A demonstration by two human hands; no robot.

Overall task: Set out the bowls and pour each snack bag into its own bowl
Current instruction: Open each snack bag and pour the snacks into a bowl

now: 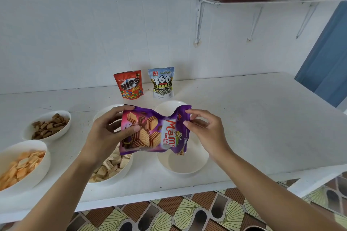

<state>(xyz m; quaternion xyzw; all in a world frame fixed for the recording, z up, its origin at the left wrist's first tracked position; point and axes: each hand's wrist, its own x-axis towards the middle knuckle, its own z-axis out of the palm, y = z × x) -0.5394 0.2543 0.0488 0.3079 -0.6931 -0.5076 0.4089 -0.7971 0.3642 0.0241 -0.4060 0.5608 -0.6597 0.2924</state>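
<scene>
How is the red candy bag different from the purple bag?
The red Nips bag stands upright at the back of the table, untouched; the purple wafer bag is held sideways in the air by the left hand and right hand. The red Nips bag looks smooth, the purple wafer bag crumpled. Both are snack bags.

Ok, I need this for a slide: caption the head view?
Left hand and right hand hold a purple wafer bag over the wafer bowl and empty bowl; Nips bag, Kuaci bag behind.
</scene>
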